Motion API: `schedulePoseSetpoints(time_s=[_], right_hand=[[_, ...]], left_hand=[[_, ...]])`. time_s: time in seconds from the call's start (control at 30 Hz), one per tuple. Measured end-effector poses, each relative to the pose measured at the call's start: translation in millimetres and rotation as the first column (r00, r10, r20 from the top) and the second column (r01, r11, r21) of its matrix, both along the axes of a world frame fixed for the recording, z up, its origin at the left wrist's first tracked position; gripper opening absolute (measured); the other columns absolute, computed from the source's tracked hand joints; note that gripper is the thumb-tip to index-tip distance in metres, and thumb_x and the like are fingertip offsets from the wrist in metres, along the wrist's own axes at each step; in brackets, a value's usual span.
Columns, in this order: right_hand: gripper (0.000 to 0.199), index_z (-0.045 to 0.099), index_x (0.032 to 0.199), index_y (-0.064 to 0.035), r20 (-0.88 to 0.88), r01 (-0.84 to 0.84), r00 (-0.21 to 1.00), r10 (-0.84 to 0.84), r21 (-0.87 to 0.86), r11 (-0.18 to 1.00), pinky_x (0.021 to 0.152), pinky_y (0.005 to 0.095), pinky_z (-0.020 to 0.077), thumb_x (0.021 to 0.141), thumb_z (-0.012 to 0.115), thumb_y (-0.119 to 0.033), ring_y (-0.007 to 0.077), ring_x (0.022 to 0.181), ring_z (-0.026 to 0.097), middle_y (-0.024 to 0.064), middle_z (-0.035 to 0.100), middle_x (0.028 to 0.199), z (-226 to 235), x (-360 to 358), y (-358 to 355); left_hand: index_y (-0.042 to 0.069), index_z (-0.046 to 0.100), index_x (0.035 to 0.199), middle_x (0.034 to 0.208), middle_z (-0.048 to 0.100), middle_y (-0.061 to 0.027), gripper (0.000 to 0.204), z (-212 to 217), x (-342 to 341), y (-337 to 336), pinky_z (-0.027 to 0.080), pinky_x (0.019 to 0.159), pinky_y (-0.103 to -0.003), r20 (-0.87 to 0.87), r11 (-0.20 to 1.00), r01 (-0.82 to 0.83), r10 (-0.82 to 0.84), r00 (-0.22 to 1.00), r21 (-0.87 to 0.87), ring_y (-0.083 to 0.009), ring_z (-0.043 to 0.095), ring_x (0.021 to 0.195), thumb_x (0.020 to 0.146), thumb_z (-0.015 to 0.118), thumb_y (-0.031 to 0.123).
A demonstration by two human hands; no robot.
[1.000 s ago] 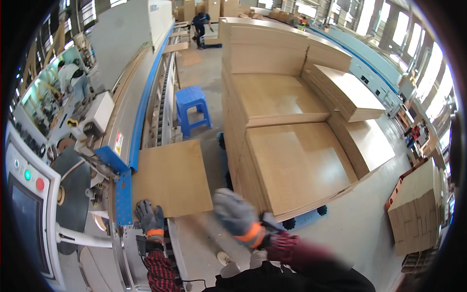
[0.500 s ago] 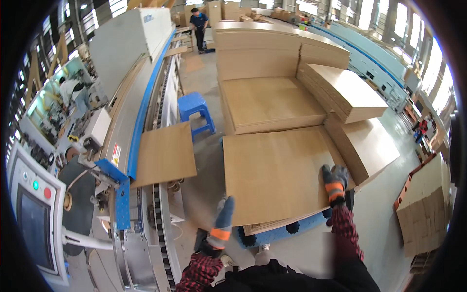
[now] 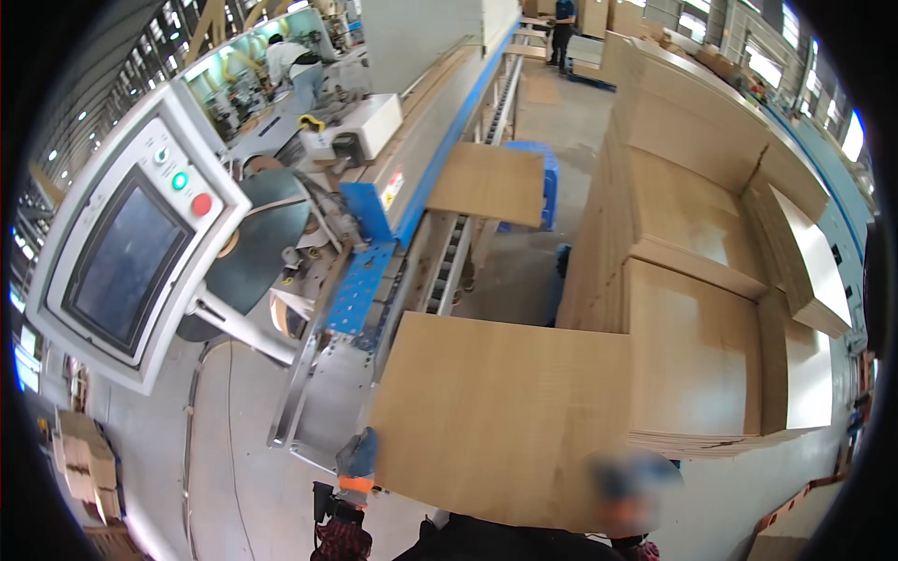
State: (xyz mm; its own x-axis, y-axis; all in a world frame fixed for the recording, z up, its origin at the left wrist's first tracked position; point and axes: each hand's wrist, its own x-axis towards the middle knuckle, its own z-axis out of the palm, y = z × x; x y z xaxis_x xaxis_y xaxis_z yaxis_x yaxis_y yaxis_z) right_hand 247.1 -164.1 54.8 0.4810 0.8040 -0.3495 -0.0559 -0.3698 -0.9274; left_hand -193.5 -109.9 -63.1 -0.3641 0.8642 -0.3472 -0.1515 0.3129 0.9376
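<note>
A flat wooden board (image 3: 505, 416) hangs level in front of me, off the stack and near the machine's end. At its left near corner my left hand (image 3: 357, 458), in a grey and orange work glove, is closed on the edge. My right hand (image 3: 631, 486), similarly gloved, is at the board's right near corner; it is blurred, but the board is held up between both hands. Another wooden board (image 3: 488, 182) lies on the machine's roller track, beside the blue guard. To the right stands the stack of boards (image 3: 692, 346), its top sheet showing.
A control panel (image 3: 131, 248) on a grey arm stands at the left. Beyond the track are a blue stool (image 3: 550, 187) and a person (image 3: 563, 33). Another person (image 3: 295, 70) works at the far left. More stacked boards (image 3: 809, 252) line the right side.
Both hands have taken hold of the top board and carried it left, off the stack to the machine's end. My view has turned left, bringing the control panel closer to the middle.
</note>
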Motion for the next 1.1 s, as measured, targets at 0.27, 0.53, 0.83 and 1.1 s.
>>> schedulePoseSetpoints(time_s=[0.27,0.53,0.83,1.1], right_hand=[[0.016,0.062,0.091,-0.0024,-0.147,-0.027,0.988,0.037,0.071,0.997,0.057,0.0220,0.0415,0.082,0.059,-0.015,0.0075,0.063,0.052,-0.0002,0.061,0.075,-120,-103,42],[0.022,0.061,0.083,-0.0011,0.030,-0.093,0.995,0.099,-0.169,0.981,0.048,0.0249,0.0381,0.081,0.059,-0.023,0.0072,0.055,0.049,0.0002,0.058,0.067,-107,-170,104],[0.048,0.059,0.070,0.0013,0.335,-0.061,0.938,0.083,-0.075,0.995,0.056,0.0372,0.0417,0.075,0.060,-0.046,0.0275,0.058,0.055,0.0155,0.057,0.061,-154,-138,160],[0.054,0.058,0.075,0.0028,0.275,-0.057,0.957,0.091,-0.127,0.990,0.060,0.0392,0.0430,0.072,0.058,-0.052,0.0333,0.064,0.058,0.0171,0.058,0.064,-143,-134,187]], left_hand=[[0.003,0.055,0.097,0.102,0.055,-0.0207,0.042,78,-32,14,0.040,0.076,-0.050,-0.989,0.990,0.000,-0.139,0.049,-0.139,-0.0396,0.051,0.094,0.078,0.051,0.040],[0.003,0.047,0.117,0.128,0.035,-0.0232,0.055,53,38,30,0.022,0.101,-0.051,-0.987,0.854,0.513,-0.144,0.071,-0.088,-0.0427,0.029,0.120,0.071,0.057,0.031],[-0.004,0.047,0.109,0.121,0.039,-0.0244,0.048,31,55,99,0.024,0.098,-0.053,-0.999,0.853,0.521,-0.036,-0.008,-0.035,-0.0414,0.035,0.115,0.073,0.051,0.028],[-0.004,0.045,0.113,0.125,0.038,-0.0229,0.050,24,56,116,0.022,0.101,-0.051,-0.999,0.845,0.534,-0.021,-0.023,-0.031,-0.0402,0.032,0.118,0.075,0.049,0.028]])
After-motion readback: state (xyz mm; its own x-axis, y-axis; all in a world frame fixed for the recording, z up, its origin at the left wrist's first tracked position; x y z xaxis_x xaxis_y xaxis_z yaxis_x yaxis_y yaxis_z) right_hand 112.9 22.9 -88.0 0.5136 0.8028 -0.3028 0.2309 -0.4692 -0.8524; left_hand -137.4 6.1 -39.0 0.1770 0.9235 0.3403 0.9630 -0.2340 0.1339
